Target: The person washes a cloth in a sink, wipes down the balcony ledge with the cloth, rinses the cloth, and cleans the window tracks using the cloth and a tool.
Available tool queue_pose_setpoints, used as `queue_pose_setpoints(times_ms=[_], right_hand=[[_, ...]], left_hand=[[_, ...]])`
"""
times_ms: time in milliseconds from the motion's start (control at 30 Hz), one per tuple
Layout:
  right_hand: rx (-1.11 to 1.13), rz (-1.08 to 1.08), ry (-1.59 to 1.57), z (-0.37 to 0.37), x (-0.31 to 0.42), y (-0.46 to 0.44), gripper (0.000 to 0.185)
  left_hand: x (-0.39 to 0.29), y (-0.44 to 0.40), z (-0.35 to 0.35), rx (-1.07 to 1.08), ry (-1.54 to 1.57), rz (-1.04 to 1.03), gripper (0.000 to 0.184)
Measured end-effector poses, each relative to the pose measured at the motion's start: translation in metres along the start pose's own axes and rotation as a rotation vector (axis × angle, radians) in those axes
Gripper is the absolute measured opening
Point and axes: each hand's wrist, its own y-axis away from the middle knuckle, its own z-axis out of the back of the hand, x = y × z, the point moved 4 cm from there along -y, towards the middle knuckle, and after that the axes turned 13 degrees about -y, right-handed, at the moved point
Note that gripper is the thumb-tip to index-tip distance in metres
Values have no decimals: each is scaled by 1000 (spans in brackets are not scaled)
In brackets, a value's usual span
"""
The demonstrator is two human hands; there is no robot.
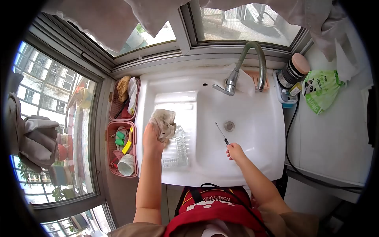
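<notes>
My left hand (153, 138) is closed on a crumpled, greyish-beige cloth (164, 120) over the washboard side of the white sink (185, 79). Below the cloth, a clear ridged plastic tray (175, 156) lies on that side. My right hand (235, 151) grips the dark handle of a screwdriver (221, 132). Its thin metal shaft points up and left over the basin, just left of the drain (229, 126). The two hands are well apart.
A chrome faucet (233, 81) curves over the back of the basin. Two pink baskets (123, 98) with sponges, brushes and cloths line the left edge. On the right stand a dark jar (292, 71) and a green bag (321, 91); a black cable (290, 146) runs down there.
</notes>
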Motion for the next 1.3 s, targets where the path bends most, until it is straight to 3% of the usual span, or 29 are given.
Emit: queue_pose_setpoints(times_ms=[33,100,200,233,300,333,400,433,500,633,700,767,833,867,933,1067,1133,1167,1233,1300], right_hand=[[2,0,4,0,-10,-14,23],[-310,159,624,24,-21,-41,24],[-339,50,807,52,-32,-59,24],[-324,49,805,52,-33,-63,24],[131,271,1021,36,-28,-71,23],[138,268,1017,42,-27,-74,23],[-123,131,939,61,-15,-81,22],[-121,132,941,59,-12,-77,22],[133,217,1119,44,-10,-67,21],[-67,211,1128,60,-12,-62,22],[343,183,1286,52,-9,-50,24],[272,331,1288,52,5,-45,30],[44,545,998,54,34,-29,32],[54,559,1008,55,34,-34,32],[126,467,577,58,36,-44,40],[-65,578,728,59,35,-36,41],[-238,922,1159,53,14,-51,32],[-249,929,1151,52,9,-56,32],[-192,517,1288,53,-14,-73,27],[-192,474,1352,50,-30,-76,25]], left_hand=[[1,4,5,-9,-23,19,31],[12,5,22,-35,5,8,30],[14,13,40,-112,-9,15,28],[9,18,42,-124,-19,15,28],[3,21,43,-79,1,-5,27],[2,21,45,-122,-13,0,27],[-9,28,36,-123,-49,5,27],[-11,31,31,-123,-80,19,27],[-1,25,30,-116,-57,14,27],[12,18,21,-68,-33,24,24],[12,16,7,-60,-30,-13,20],[21,10,-1,0,21,55,18],[22,6,-7,-61,66,77,19],[21,2,-10,-74,111,72,19],[14,-8,-13,-100,188,73,21],[10,-20,-10,0,160,21,22],[5,-16,-17,38,112,101,23],[10,-21,-11,-9,114,158,24],[10,-27,0,-18,64,197,23],[5,-37,17,23,41,219,22]])
